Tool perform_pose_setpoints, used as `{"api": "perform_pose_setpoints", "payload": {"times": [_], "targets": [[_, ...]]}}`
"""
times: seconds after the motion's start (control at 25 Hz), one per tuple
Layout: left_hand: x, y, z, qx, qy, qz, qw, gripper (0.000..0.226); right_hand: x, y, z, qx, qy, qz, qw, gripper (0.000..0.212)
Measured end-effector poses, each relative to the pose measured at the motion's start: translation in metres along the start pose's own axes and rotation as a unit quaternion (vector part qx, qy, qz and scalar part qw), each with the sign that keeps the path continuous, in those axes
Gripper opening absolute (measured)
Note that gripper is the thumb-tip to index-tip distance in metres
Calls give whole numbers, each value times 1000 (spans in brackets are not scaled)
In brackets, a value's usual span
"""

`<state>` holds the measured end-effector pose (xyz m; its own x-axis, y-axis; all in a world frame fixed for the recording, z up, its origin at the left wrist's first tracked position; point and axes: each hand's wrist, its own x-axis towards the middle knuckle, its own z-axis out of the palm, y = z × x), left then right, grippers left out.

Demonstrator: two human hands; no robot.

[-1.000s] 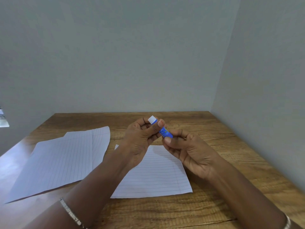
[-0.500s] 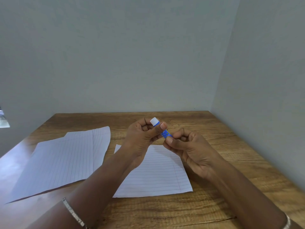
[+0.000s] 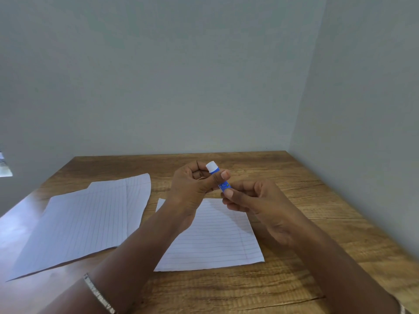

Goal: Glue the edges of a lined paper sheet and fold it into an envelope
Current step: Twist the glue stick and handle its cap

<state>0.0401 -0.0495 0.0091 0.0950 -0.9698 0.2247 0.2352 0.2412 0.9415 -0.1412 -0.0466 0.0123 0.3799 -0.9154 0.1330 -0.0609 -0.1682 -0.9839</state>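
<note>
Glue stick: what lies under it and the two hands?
Below the glue stick, held in the air by the left hand and right hand, a lined sheet lies flat on the table. The wrists cover the sheet's far edge.

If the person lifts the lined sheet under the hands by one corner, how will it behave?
The lined sheet looks thin and lies flat on the table, so it would probably droop. It seems very light and may slide when pushed. Its creases suggest it bends easily.
</note>
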Motion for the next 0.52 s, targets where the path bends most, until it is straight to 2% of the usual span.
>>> {"api": "perform_pose_setpoints", "payload": {"times": [0.12,0.32,0.4,0.52], "targets": [[-3,2,3,44,6,21,999,65,2,-1,0,-52,38,-13,998,14],[-9,4,14,128,23,98,987,56,1,1,6,-180,115,-70,974,31],[-11,6,17,147,31,126,981,54,3,2,10,-227,116,-101,962,33],[-11,8,17,160,39,142,976,49,2,-1,9,-208,57,-79,973,35]]}}
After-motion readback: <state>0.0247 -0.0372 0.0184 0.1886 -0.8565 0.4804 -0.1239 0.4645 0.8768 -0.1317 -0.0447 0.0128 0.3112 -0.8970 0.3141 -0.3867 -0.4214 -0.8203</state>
